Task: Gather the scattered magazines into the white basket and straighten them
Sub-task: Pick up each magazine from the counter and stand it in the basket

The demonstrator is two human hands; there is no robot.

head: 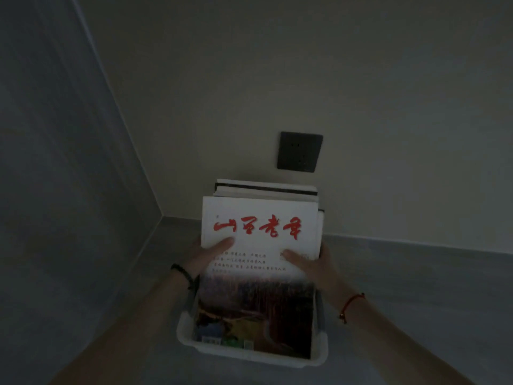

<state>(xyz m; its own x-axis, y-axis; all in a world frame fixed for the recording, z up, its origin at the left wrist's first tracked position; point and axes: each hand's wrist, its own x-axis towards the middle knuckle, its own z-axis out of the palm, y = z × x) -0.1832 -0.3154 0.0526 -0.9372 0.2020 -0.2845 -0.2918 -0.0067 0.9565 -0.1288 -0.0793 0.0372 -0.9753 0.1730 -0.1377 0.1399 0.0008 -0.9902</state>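
A white basket [319, 354] stands on the grey floor near the room's corner. Several magazines stand upright in it. The front magazine [258, 218] has a white cover with red brush lettering and a dark landscape photo below. More magazines [266, 188] show behind it as stacked top edges. My left hand [206, 252] grips the stack's left edge, thumb across the front cover. My right hand [311, 263] grips the right edge, thumb also on the cover. The fingers of both hands are hidden behind the stack.
A dark wall socket [300, 152] sits on the pale wall just above the magazines. A grey wall runs along the left and meets the pale wall at the corner. Grey floor [416, 287] spreads to the right of the basket.
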